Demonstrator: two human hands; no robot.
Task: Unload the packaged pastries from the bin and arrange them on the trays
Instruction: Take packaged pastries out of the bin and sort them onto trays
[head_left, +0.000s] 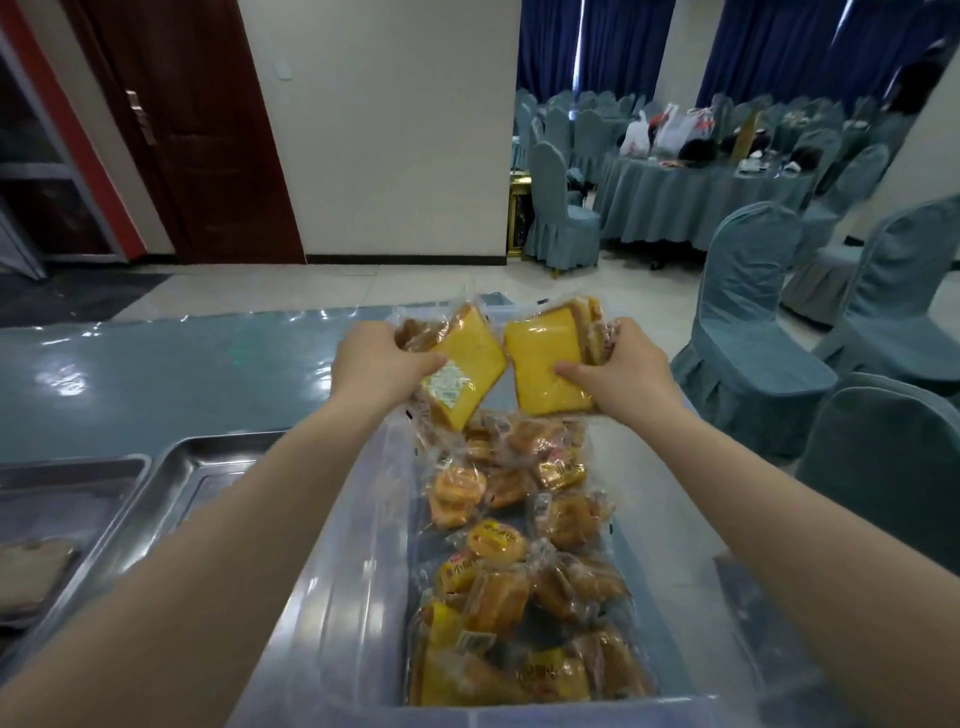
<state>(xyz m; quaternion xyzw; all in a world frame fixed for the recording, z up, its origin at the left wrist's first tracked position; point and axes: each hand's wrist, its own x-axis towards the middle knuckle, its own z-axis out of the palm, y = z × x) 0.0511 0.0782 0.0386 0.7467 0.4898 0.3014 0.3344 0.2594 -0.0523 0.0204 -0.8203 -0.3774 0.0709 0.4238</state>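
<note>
A clear plastic bin (353, 545) stands in front of me, holding several packaged pastries (519, 571) in clear and yellow wrappers. My left hand (379, 358) grips a yellow packaged cake slice (467, 374) above the far end of the bin. Beside it, my right hand (618, 374) grips a second yellow packaged cake slice (545, 364). Both packs are lifted clear of the pile, side by side and almost touching. Two steel trays lie left of the bin: the nearer tray (208, 467) looks bare, and the farther tray (67, 488) is cut off by the frame edge.
The bin and trays rest on a table with a shiny blue-grey cover (156, 374). A brownish flat object (31, 577) lies at the left edge. Covered banquet chairs (748, 332) stand close on the right, and a round table (691, 192) with bags stands beyond.
</note>
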